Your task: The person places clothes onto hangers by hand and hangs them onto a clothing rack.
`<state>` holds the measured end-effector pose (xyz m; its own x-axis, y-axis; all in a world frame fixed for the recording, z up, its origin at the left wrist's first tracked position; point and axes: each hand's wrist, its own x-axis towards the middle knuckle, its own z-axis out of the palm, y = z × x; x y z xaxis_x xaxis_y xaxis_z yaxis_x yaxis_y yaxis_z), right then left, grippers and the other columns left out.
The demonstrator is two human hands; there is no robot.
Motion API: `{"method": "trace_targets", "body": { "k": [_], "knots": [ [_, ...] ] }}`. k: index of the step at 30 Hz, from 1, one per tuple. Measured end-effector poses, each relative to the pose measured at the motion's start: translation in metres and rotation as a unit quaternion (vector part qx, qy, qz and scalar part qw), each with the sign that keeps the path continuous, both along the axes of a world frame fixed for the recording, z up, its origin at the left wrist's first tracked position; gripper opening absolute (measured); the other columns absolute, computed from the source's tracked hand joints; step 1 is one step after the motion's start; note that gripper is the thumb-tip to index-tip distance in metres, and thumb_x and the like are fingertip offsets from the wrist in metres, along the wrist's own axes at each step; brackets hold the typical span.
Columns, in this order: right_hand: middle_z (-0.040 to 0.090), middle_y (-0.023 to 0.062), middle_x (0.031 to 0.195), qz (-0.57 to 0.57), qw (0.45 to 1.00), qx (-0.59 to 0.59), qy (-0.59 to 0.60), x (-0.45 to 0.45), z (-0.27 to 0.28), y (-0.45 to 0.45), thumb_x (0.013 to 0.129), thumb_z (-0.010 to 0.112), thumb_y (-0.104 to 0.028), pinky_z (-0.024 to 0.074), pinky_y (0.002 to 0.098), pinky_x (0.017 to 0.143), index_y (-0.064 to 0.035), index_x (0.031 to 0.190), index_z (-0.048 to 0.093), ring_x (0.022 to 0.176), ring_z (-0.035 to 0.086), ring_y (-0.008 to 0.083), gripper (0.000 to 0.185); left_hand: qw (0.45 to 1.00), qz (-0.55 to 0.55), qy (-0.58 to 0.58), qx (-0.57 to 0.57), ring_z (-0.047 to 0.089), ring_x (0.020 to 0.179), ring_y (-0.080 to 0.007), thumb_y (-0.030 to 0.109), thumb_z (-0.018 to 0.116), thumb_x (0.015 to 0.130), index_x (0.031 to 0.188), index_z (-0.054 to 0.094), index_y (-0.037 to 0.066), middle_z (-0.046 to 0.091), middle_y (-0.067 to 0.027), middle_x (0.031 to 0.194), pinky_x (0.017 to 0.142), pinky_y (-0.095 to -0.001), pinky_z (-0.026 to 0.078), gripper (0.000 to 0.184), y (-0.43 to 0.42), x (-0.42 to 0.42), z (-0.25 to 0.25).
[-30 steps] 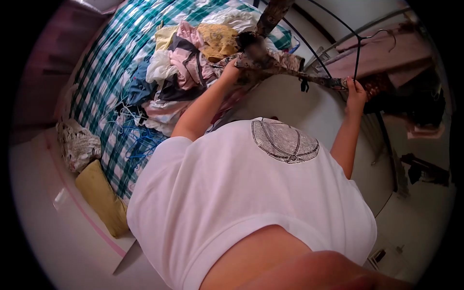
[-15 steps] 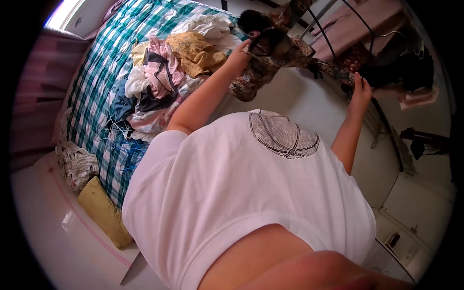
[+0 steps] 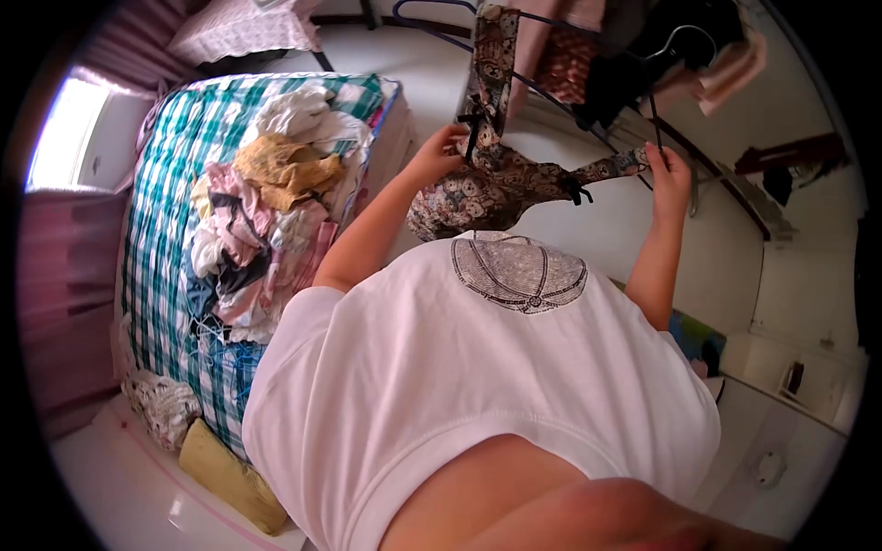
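A dark, multicoloured patterned cloth piece (image 3: 496, 188) with wide straps and small black bows hangs stretched between my hands. Whether it is a garment or a bag, I cannot tell. My left hand (image 3: 439, 156) is closed on its left side, beside a bow, with the fingertips partly hidden. One strap rises above that hand. The end of the other strap is pinched in my right hand (image 3: 671, 174), close to a dark thin bar. A blue clothes hanger (image 3: 432, 32) shows behind the raised strap.
Mixed clothes (image 3: 241, 216) lie heaped on the green checked bed (image 3: 152, 266) to the left, with blue hangers (image 3: 230, 358) beside them. Dark and pink clothes (image 3: 634, 69) hang at the upper right. A yellow cushion (image 3: 230, 477) lies at the bed's lower corner.
My view has shifted, so the bed sits lower and further left. The patterned piece is spread wider, one strap now upright, and both hands still hold it.
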<state>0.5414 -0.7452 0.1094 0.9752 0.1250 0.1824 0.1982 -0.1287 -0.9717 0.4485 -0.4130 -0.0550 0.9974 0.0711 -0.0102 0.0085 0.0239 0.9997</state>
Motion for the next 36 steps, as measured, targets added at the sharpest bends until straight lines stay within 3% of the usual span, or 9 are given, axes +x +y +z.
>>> {"method": "trace_targets", "body": {
  "k": [4, 6, 10, 14, 18, 24, 27, 32, 36],
  "knots": [
    [0.050, -0.0056, 0.063, -0.053, 0.998, -0.022, -0.015, 0.005, 0.000, -0.054, 0.078, 0.065, -0.020, 0.0315, 0.0180, 0.053, -0.0017, 0.072, 0.060, 0.059, 0.041, 0.0023, 0.020, 0.998, -0.014, -0.062, -0.005, 0.044, 0.108, -0.0223, -0.006, 0.052, 0.068, 0.124, 0.035, 0.010, 0.042, -0.0088, 0.117, 0.090, -0.0351, 0.037, 0.060, -0.050, 0.035, 0.034],
    [0.048, -0.0059, 0.061, -0.076, 0.995, -0.060, -0.020, 0.004, -0.001, -0.072, 0.078, 0.065, -0.019, 0.0294, 0.0188, 0.050, -0.0015, 0.071, 0.059, 0.056, 0.039, 0.0021, 0.020, 0.977, -0.015, -0.170, 0.126, 0.041, 0.111, -0.0263, -0.008, 0.052, 0.066, 0.124, 0.035, 0.012, 0.040, -0.0110, 0.118, 0.091, -0.0373, 0.036, 0.064, -0.059, 0.057, 0.036],
    [0.045, -0.0048, 0.058, -0.116, 0.985, -0.121, -0.031, -0.003, 0.005, -0.102, 0.076, 0.066, -0.020, 0.0270, 0.0207, 0.047, 0.0008, 0.070, 0.058, 0.054, 0.036, 0.0035, 0.023, 0.916, -0.105, -0.274, 0.273, 0.036, 0.115, -0.0330, -0.002, 0.058, 0.063, 0.113, 0.049, 0.011, 0.034, -0.0159, 0.124, 0.093, -0.0398, 0.033, 0.052, -0.082, 0.107, 0.025],
    [0.043, -0.0029, 0.056, -0.171, 0.970, -0.169, -0.029, -0.002, 0.002, -0.139, 0.076, 0.066, -0.022, 0.0272, 0.0217, 0.047, 0.0027, 0.070, 0.056, 0.053, 0.035, 0.0051, 0.027, 0.854, -0.118, -0.216, 0.458, 0.041, 0.107, -0.0373, 0.022, 0.066, 0.068, 0.094, 0.061, 0.009, 0.041, -0.0166, 0.119, 0.088, -0.0422, 0.036, 0.030, -0.110, 0.139, -0.017],
    [0.040, -0.0021, 0.055, -0.229, 0.957, -0.175, -0.040, 0.017, -0.001, -0.182, 0.077, 0.064, -0.024, 0.0268, 0.0234, 0.046, 0.0023, 0.068, 0.054, 0.052, 0.034, 0.0063, 0.030, 0.906, -0.195, -0.104, 0.361, 0.053, 0.074, -0.0334, 0.023, 0.063, 0.073, 0.075, 0.058, 0.002, 0.056, -0.0158, 0.077, 0.064, -0.0391, 0.041, 0.022, -0.134, 0.187, -0.010],
    [0.035, -0.0016, 0.056, -0.253, 0.952, -0.173, 0.004, 0.071, -0.021, -0.249, 0.081, 0.059, -0.024, 0.0269, 0.0243, 0.050, -0.0010, 0.063, 0.044, 0.054, 0.030, 0.0084, 0.033, 0.924, -0.184, -0.131, 0.309, 0.049, 0.055, -0.0242, 0.016, 0.069, 0.066, 0.069, 0.055, 0.001, 0.051, -0.0115, 0.060, 0.053, -0.0339, 0.038, 0.021, -0.158, 0.278, 0.007],
    [0.039, -0.0013, 0.059, -0.259, 0.951, -0.156, 0.055, 0.103, -0.014, -0.260, 0.083, 0.057, -0.024, 0.0298, 0.0244, 0.051, -0.0024, 0.067, 0.046, 0.055, 0.034, 0.0089, 0.029, 0.927, -0.158, -0.181, 0.287, 0.049, 0.057, -0.0232, 0.014, 0.068, 0.066, 0.069, 0.051, 0.002, 0.050, -0.0119, 0.061, 0.053, -0.0338, 0.038, 0.021, -0.179, 0.324, 0.016],
    [0.044, -0.0022, 0.061, 0.053, 0.965, -0.108, 0.232, 0.154, -0.006, -0.273, 0.087, 0.050, -0.020, 0.0319, 0.0209, 0.046, -0.0044, 0.086, 0.048, 0.049, 0.040, 0.0064, 0.015, 0.915, -0.173, -0.211, 0.298, 0.049, 0.061, -0.0299, 0.016, 0.067, 0.068, 0.070, 0.048, 0.003, 0.049, -0.0150, 0.065, 0.055, -0.0365, 0.038, 0.024, -0.218, 0.391, 0.030],
    [0.042, -0.0023, 0.061, 0.067, 0.977, -0.045, 0.195, 0.190, -0.017, -0.279, 0.087, 0.048, -0.015, 0.0298, 0.0195, 0.043, -0.0048, 0.089, 0.046, 0.046, 0.039, 0.0052, 0.011, 0.914, -0.191, -0.198, 0.297, 0.050, 0.064, -0.0289, 0.017, 0.066, 0.069, 0.072, 0.048, 0.003, 0.050, -0.0138, 0.068, 0.056, -0.0357, 0.038, 0.023, -0.241, 0.434, 0.014]
  ]
}}
